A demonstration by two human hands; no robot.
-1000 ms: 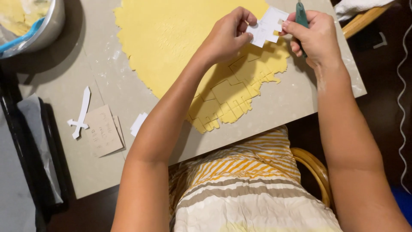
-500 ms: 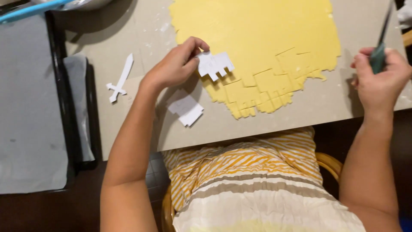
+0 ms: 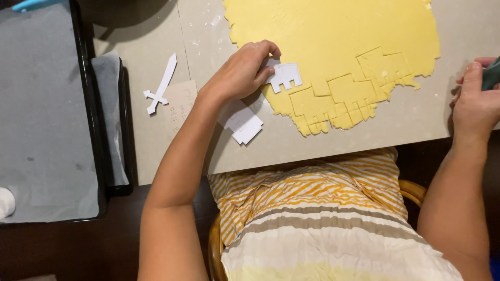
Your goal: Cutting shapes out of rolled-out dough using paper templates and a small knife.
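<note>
My left hand (image 3: pixel 242 73) pinches a small white paper cutout (image 3: pixel 284 76), blocky with stubby legs along its lower side, and lays it flat on the near left edge of the rolled yellow dough (image 3: pixel 333 36). My thumb and fingertips are closed narrowly on the cutout's left end. The dough is a thin, smooth sheet spread over the far right part of the pale board (image 3: pixel 406 122); its near edge is cut into square steps and loose little blocks.

My right hand (image 3: pixel 475 101) rests at the board's right edge, well apart from the cutout, fingers curled around a dark green handle (image 3: pixel 491 75) that runs out of view, so I cannot tell what tool it is.

Just under my left wrist lies another white stepped paper shape (image 3: pixel 242 124). Further left, near the board's left edge, a white paper sword (image 3: pixel 160 84) lies beside a tan card (image 3: pixel 179 104). Off the board to the left sits a black tray (image 3: pixel 86 93) lined with grey paper.
</note>
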